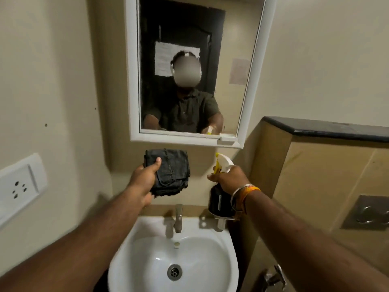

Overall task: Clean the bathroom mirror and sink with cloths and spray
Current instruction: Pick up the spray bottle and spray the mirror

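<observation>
Gripping a folded dark cloth (171,172) in left hand (143,180), spray bottle (221,186) in right hand (228,179), below mirror (248,81).

A small bathroom is shown. A white wash basin (227,245) with a metal tap (178,218) is seen below the two raised hands, and a white-framed mirror (134,81) is fixed on the beige wall above them. To the right of the right hand (229,179) a tiled ledge with a dark top (328,128) and a metal flush plate (368,212) are seen, and to the left of the left hand (143,180) a white wall socket (19,186) is mounted.
</observation>
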